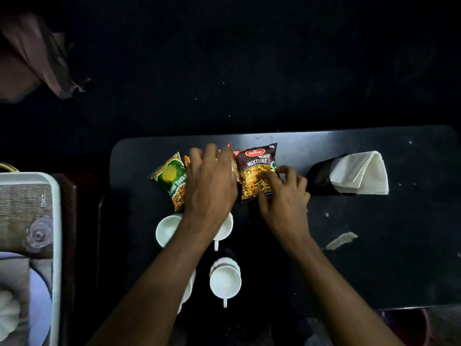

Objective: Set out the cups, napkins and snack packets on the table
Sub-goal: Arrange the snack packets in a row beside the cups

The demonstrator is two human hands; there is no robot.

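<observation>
Three snack packets lie in a row on the black table (374,245). My left hand (210,181) lies flat over the middle orange packet (233,158), mostly hiding it; a green packet (172,181) sits just left of it. My right hand (284,193) pinches the lower right edge of the brown "Mixture" packet (255,168). Several white cups stand nearer me: one at the left (167,231), one partly under my left wrist (224,228), one in front (225,280), and another hidden under my left forearm (187,290). White napkins (361,173) stick out of a black holder (321,178) at the right.
A white tray (56,245) at the left edge holds a clear glass (38,233) and other items. A scrap of torn paper (341,240) lies on the table's right part. Beyond the table's far edge everything is dark; a cloth (37,53) hangs at the upper left.
</observation>
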